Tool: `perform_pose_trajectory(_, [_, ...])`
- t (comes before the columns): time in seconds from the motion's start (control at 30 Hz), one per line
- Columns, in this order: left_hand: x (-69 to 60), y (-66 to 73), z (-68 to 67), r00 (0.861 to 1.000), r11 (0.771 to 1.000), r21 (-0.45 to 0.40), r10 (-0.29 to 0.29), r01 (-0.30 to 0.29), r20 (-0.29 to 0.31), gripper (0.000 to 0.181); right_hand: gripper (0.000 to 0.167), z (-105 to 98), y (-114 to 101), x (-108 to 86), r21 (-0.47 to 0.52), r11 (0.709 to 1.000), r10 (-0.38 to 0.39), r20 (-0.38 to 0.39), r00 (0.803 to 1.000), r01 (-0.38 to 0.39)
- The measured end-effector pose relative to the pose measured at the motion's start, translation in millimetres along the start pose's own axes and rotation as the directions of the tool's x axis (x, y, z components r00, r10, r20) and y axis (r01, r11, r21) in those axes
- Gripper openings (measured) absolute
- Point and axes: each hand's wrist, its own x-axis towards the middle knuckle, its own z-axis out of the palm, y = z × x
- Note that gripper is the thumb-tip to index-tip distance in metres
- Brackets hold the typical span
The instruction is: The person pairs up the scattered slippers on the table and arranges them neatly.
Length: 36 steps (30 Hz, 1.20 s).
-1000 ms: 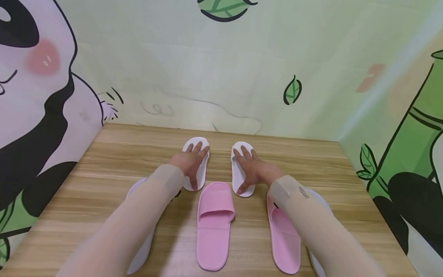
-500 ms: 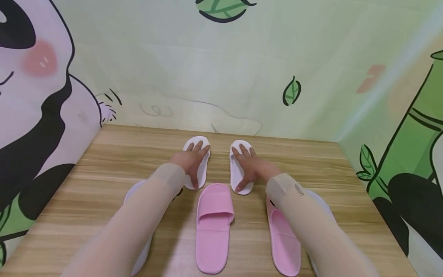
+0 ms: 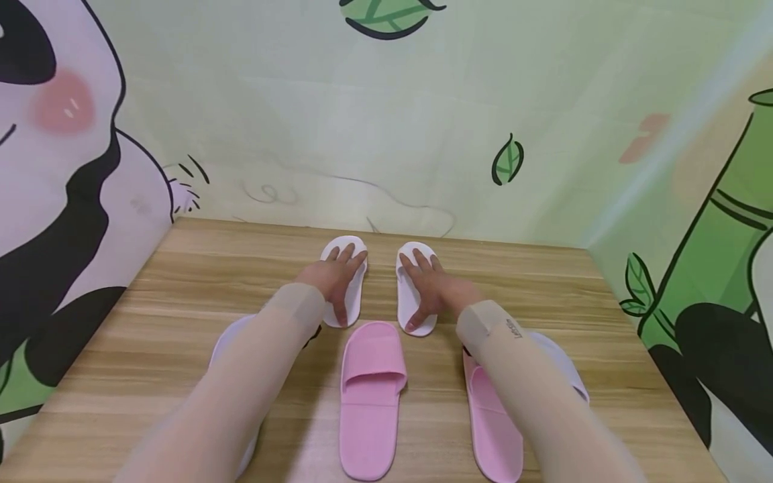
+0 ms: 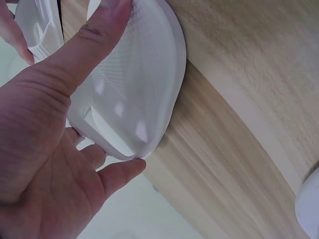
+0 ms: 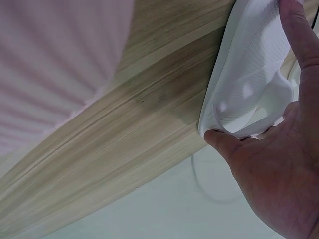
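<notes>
The left white slipper (image 3: 355, 295) and right white slipper (image 3: 407, 296) are set apart near the wall (image 3: 386, 134). Each is covered by one hand, left (image 3: 329, 278) and right (image 3: 431, 288), with fingers fairly straight and spread, thumb apart at the heel. With so loose a hold, either slipper could be twisted askew; if drawn back, the pink slipper (image 3: 368, 436) might be bumped.

Two small white slippers (image 3: 355, 295) (image 3: 406, 298), two pink slippers (image 3: 368, 429) (image 3: 495, 436), two pale lavender slippers (image 3: 228, 332) (image 3: 558, 355), six altogether; a person's two hands (image 3: 332, 276) (image 3: 433, 288); two beige sleeves (image 3: 241, 396) (image 3: 531, 389).
</notes>
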Motion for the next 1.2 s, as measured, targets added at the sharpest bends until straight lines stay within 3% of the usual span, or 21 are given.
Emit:
perform_pose_trajectory(0.53, [12.7,2.8,-1.9,1.000,1.000,-0.025,-0.015,0.016,0.026,0.140,0.144,-1.9,-3.6,7.1,0.006,1.000,-0.016,-0.022,1.000,0.016])
perform_pose_trajectory(1.2, [15.8,7.5,-1.4,1.000,0.999,-0.043,-0.013,0.012,-0.006,0.138,0.144,-3.6,-10.5,14.1,-0.007,0.999,-0.037,-0.031,0.999,0.037])
